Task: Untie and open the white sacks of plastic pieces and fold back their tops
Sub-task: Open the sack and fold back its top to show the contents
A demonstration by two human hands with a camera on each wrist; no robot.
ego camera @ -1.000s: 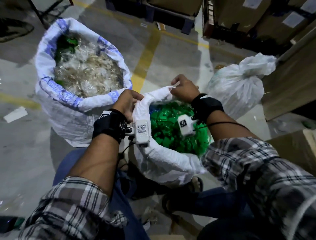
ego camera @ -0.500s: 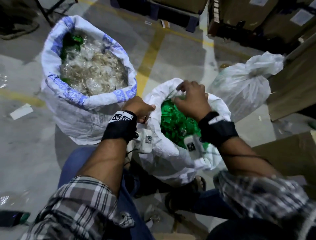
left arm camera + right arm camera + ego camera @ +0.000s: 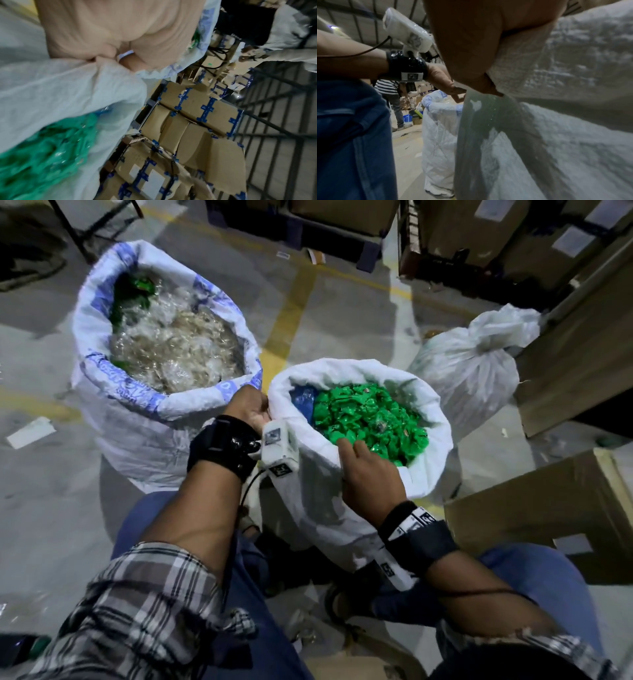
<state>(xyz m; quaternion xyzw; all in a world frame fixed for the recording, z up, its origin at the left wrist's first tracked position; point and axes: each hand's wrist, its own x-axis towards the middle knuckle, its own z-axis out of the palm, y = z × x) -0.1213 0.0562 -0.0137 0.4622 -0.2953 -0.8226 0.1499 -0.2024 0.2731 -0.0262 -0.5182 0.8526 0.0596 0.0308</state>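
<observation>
Head view, item one: we hold the near white sack [image 3: 346, 508] of green plastic pieces [image 3: 370, 419], its top already rolled outward, with our left hand [image 3: 248, 407] pinching the rim at its left edge and our right hand [image 3: 371, 477] curled over the near rim, we judge to steady the mouth while the fold is evened. Item two, far left: the blue-printed sack [image 3: 137, 419], open and cuffed. Item three, far right: the tied sack [image 3: 469, 368], knot untouched, likely next.
</observation>
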